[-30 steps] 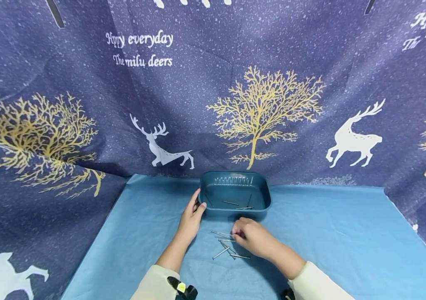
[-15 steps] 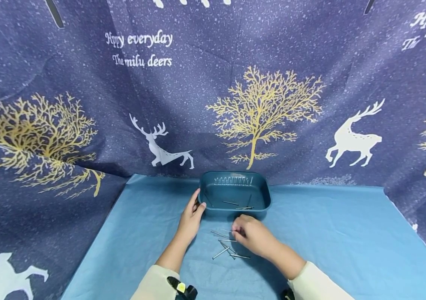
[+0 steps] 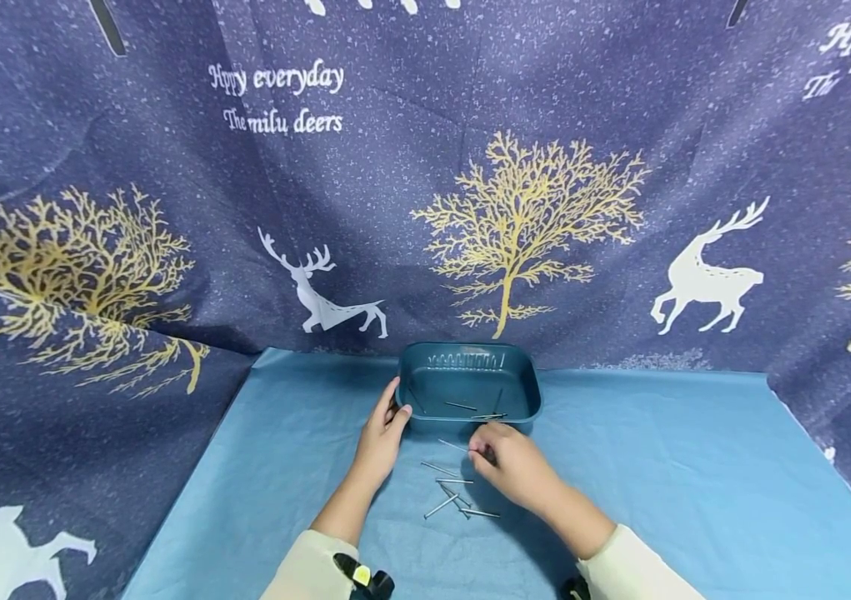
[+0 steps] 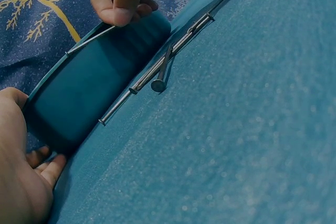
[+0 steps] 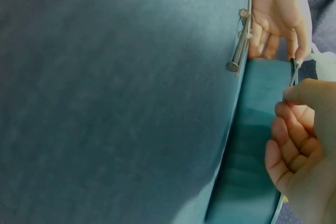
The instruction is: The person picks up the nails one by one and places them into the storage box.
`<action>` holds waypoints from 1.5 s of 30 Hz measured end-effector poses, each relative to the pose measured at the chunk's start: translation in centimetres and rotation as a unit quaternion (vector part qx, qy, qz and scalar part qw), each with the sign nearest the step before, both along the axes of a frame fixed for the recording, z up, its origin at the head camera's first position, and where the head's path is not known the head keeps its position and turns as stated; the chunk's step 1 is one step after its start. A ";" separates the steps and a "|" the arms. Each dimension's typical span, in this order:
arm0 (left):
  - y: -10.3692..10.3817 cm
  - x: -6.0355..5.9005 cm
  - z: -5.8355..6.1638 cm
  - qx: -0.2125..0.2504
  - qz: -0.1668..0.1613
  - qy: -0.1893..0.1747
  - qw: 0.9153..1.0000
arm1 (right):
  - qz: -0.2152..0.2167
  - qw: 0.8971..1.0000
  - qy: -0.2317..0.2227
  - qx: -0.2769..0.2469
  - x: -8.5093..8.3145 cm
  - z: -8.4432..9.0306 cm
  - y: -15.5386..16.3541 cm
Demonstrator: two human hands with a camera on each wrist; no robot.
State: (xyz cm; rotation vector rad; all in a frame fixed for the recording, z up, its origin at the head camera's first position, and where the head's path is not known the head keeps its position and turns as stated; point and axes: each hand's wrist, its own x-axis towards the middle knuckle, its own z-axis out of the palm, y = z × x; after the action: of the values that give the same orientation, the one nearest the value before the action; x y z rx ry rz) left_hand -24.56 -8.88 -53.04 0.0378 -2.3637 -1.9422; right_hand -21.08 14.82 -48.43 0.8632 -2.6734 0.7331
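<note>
A teal tray [image 3: 526, 392] stands at the back of the blue cloth with a few nails [image 3: 487, 414] inside. My left hand [image 3: 397, 408] grips its front left corner, thumb on the rim and fingers against the wall [image 4: 89, 93]. My right hand [image 3: 479, 452] hovers just in front of the tray and pinches one nail [image 3: 455, 445] by its end. In the left wrist view the pinched nail [image 4: 89, 39] lies level with the rim. Several loose nails [image 3: 455, 493] lie on the cloth below the right hand, and they also show as the loose nails [image 5: 240, 43].
The blue cloth [image 3: 680, 467] covers the table, with open room left and right of the hands. A dark blue curtain [image 3: 530, 208] printed with deer and gold trees closes in the back and both sides right behind the tray.
My right hand has risen from the pile with one nail pinched and moved up toward the tray's front wall. The left hand and tray have stayed put.
</note>
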 end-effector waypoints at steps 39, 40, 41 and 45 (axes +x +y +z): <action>0.0 -0.1 -0.1 0.002 -0.004 0.009 1.000 | -0.114 0.989 0.007 -0.091 -2.2 2.2 1.4; 0.0 -0.1 -0.2 0.002 -0.004 0.009 1.000 | -0.118 0.989 0.005 -0.093 -2.3 2.2 1.4; 0.0 -0.1 -0.2 0.002 -0.003 0.008 1.000 | -0.121 0.988 0.002 -0.094 -2.4 2.3 1.4; 0.0 0.0 -0.1 0.003 -0.002 0.002 1.000 | -0.130 0.987 -0.008 -0.098 -2.7 2.4 1.5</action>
State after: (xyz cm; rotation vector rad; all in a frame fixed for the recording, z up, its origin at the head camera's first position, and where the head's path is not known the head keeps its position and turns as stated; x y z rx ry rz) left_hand -24.57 -8.87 -53.11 0.0298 -2.3569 -1.9476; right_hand -23.77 16.33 -45.99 0.4516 -2.6029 0.9198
